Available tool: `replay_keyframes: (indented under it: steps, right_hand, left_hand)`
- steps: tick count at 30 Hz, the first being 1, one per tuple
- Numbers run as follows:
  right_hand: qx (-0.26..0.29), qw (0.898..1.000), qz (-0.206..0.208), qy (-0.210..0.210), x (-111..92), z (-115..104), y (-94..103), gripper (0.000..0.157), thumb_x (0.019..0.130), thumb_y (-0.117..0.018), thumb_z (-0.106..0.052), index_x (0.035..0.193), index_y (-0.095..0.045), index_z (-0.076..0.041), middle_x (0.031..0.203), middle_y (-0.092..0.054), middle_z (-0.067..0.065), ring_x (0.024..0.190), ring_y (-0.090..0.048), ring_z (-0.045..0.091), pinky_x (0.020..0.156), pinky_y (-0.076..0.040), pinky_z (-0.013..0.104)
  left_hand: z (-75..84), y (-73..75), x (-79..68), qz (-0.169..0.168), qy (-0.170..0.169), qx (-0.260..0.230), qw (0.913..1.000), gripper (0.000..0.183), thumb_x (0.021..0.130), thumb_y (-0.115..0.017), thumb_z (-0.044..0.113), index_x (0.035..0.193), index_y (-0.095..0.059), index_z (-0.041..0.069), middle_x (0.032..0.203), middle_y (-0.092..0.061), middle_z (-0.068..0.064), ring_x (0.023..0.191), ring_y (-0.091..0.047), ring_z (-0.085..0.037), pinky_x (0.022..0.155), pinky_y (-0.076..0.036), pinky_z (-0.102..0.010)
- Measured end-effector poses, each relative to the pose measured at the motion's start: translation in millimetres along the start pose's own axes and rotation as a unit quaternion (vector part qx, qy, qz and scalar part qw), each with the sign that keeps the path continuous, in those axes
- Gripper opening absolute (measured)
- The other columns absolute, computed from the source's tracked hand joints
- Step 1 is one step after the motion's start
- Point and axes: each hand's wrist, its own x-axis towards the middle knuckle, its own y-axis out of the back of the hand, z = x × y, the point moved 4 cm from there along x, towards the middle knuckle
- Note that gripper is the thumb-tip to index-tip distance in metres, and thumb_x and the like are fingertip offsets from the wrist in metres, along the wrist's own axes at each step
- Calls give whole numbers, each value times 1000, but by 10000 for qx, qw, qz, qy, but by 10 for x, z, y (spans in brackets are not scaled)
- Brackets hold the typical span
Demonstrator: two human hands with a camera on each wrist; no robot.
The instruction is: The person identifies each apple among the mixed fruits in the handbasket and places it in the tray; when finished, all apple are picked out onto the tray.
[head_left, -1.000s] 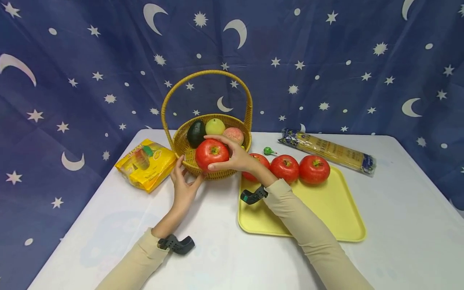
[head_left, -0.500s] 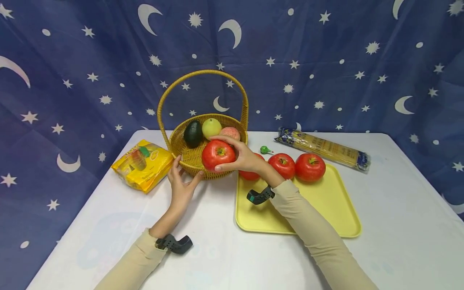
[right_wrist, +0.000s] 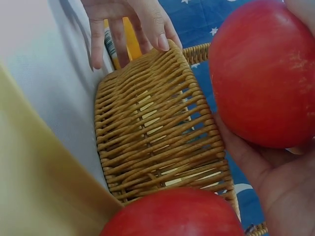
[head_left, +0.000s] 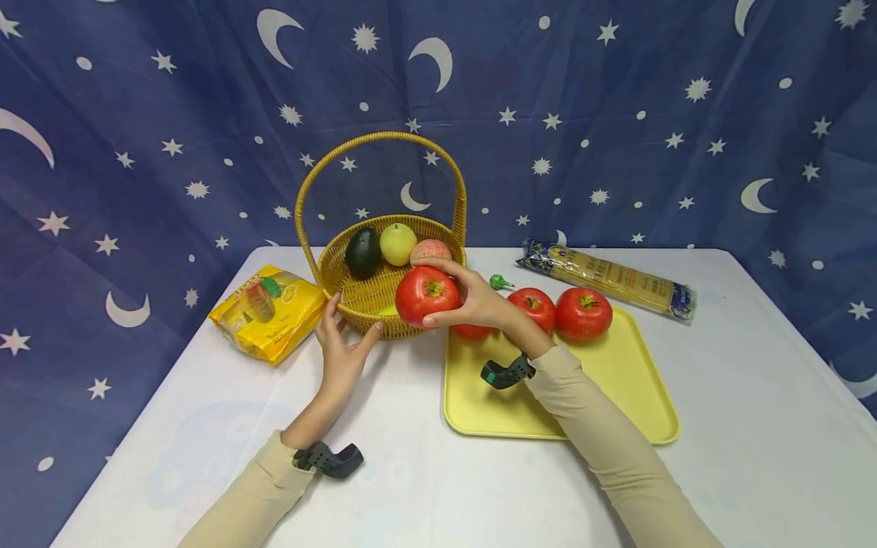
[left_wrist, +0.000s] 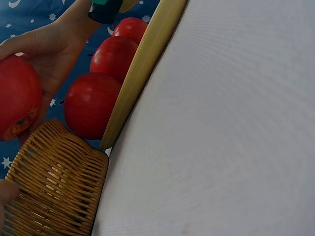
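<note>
In the head view, my right hand (head_left: 479, 301) grips a large red apple (head_left: 426, 297), held up over the front right rim of the wicker basket (head_left: 397, 329). My left hand (head_left: 339, 358) is at the basket's front left, fingers spread, with thumb and index fingertip touching the rim. The right wrist view shows the left thumb (right_wrist: 163, 42) resting on the woven edge. Inside the basket lie a dark avocado (head_left: 363, 253), a yellow-green round fruit (head_left: 397, 243), a pinkish peach (head_left: 432, 250) and a yellow thing (head_left: 387, 310), mostly hidden by the front wall.
Several more red apples (head_left: 584, 313) sit along the far side of a yellow tray (head_left: 548, 415); my right forearm crosses it. A yellow snack bag (head_left: 270, 312) lies left of the basket. Behind the tray are a noodle packet (head_left: 610, 280) and a small green-wrapped lollipop (head_left: 500, 281).
My right hand has carried the red apple rightward from over the basket's middle toward its right rim, uncovering more of the inside. The left hand keeps its place at the rim.
</note>
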Motion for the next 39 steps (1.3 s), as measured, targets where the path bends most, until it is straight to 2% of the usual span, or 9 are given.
replay_keyframes:
  steps: [4,8,19,31,39]
  right_hand:
    - [11,10000,-15,-20,-44,-37,36,82,75,-85,-16,143,-42,-2,145,-44,13,125,-46,28,97,-49,46]
    - [58,9998,3,-199,-92,-51,95,81,75,-84,-13,144,-42,-6,141,-46,13,121,-48,30,95,-51,46]
    - [61,9977,-23,-675,-286,-18,223,80,75,-85,-18,143,-44,-10,136,-49,13,120,-50,30,93,-53,44]
    - [-95,9975,-159,-676,-485,-58,329,80,76,-84,-22,144,-44,-8,140,-48,12,123,-48,27,95,-51,44]
    - [-372,9963,-291,-718,-624,-48,349,79,76,-84,-23,144,-45,-11,140,-50,8,123,-48,25,96,-50,43]
  left_hand:
    - [-2,-6,-2,-28,67,38,10000,82,91,-69,16,154,-16,17,151,-8,-21,139,-28,-42,98,-45,-53]
    - [4,-8,1,-50,115,35,9999,83,92,-69,16,154,-14,16,151,-6,-22,139,-27,-42,100,-44,-55]
    - [17,-2,-3,-133,190,37,9997,83,92,-68,18,154,-13,16,151,-5,-22,140,-24,-43,102,-42,-56]
    - [35,-8,-1,-141,152,-15,9998,83,92,-68,17,154,-13,17,151,-4,-22,140,-24,-42,102,-42,-56]
    - [38,-6,-8,-151,113,12,9998,83,93,-68,18,155,-12,18,152,-4,-22,140,-25,-42,101,-42,-55]
